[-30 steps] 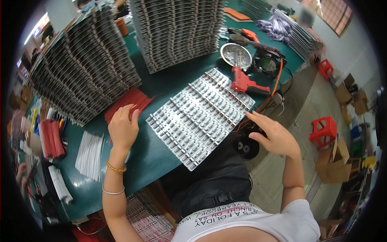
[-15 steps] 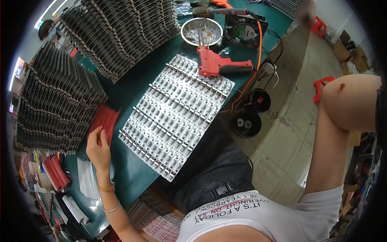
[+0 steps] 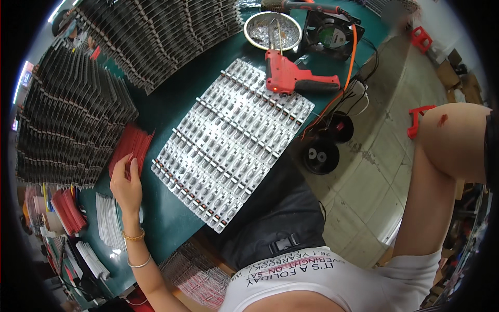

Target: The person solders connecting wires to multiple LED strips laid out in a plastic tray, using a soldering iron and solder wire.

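My left hand (image 3: 126,184) reaches into a bundle of thin red wires (image 3: 136,148) on the green table, its fingers curled and thumb close to them at the bundle's near end. How many wires are between the fingertips is too small to tell. My right hand is out of view. To the right of the bundle lies a large silvery panel (image 3: 228,151) of small circuit boards in rows. A red and black soldering gun (image 3: 283,75) rests across the panel's far edge, its tip pointing over a metal bowl (image 3: 248,39).
Tall stacks of finished-looking panels (image 3: 67,125) stand at the left and far left. White wires (image 3: 108,221) and another red bundle (image 3: 67,210) lie nearer. A black fan (image 3: 327,36) sits behind the gun. An orange cable (image 3: 354,41) runs off the right edge; black reels (image 3: 320,156) are below.
The view has shifted slightly, so the table's things sit a little higher. My left hand stays at the red wires, with its fingers slightly lower on the bundle.
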A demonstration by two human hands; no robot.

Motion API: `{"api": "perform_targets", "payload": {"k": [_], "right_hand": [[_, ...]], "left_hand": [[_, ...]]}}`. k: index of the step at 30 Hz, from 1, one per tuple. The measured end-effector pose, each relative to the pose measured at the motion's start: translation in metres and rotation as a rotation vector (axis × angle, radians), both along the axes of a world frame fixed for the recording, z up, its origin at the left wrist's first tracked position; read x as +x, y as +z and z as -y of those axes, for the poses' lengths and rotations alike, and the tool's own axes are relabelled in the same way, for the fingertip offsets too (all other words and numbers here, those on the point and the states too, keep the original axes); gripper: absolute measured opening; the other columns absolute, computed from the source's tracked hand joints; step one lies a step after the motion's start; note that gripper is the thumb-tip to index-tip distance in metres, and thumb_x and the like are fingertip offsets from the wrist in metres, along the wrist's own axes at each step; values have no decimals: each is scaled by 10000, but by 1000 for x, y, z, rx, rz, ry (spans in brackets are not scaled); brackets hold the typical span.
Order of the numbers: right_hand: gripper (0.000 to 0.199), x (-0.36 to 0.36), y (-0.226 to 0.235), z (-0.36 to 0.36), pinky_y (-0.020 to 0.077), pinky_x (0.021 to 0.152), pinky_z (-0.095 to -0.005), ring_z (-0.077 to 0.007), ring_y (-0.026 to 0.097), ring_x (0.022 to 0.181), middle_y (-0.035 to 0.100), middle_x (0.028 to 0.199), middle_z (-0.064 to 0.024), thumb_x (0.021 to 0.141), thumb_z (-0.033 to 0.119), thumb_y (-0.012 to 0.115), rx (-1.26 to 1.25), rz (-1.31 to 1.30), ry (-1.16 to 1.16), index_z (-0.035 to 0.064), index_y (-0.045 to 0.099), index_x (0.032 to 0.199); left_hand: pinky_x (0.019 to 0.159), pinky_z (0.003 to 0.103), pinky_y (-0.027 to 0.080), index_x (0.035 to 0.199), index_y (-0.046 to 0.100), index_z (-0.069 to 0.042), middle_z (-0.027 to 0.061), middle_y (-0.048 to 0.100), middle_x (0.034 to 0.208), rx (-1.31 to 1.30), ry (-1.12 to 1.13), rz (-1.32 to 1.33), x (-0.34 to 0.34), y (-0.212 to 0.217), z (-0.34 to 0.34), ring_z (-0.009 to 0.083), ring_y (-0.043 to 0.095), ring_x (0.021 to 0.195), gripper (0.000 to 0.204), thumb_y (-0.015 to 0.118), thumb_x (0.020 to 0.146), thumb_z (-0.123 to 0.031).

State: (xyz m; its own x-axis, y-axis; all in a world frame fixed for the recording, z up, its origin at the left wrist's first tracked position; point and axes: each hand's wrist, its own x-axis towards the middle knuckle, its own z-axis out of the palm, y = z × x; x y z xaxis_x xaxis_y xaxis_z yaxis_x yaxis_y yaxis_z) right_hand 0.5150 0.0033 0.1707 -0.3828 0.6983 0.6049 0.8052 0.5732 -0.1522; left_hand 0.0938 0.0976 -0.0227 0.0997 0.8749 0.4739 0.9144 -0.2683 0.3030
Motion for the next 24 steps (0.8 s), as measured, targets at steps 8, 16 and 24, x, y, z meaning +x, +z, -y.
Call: {"api": "perform_targets", "payload": {"k": [8,16,24], "right_hand": [[400,3,-3,-15,480,707,-326,-242,624,776,649,842,-148,871,312,533,-107,-79,138,-54,578,1027],[375,11,-151,-16,492,635,-284,-195,648,722,653,852,-137,910,181,524,-1222,-459,-82,-55,476,1197],[571,-6,-263,-3,489,599,-272,-159,579,782,542,1118,-141,918,98,510,-80,-849,-633,39,223,1408]], "left_hand": [[777,331,479,998,638,0,159,658,953,-17,36,32,5,4,1,300,634,865,204,592,871,-153],[742,352,493,998,634,-18,161,654,936,3,16,110,4,0,4,314,630,856,174,513,887,-78],[556,248,450,1008,563,1,78,610,678,-112,-38,306,14,4,9,142,575,584,124,511,898,-23]]}}
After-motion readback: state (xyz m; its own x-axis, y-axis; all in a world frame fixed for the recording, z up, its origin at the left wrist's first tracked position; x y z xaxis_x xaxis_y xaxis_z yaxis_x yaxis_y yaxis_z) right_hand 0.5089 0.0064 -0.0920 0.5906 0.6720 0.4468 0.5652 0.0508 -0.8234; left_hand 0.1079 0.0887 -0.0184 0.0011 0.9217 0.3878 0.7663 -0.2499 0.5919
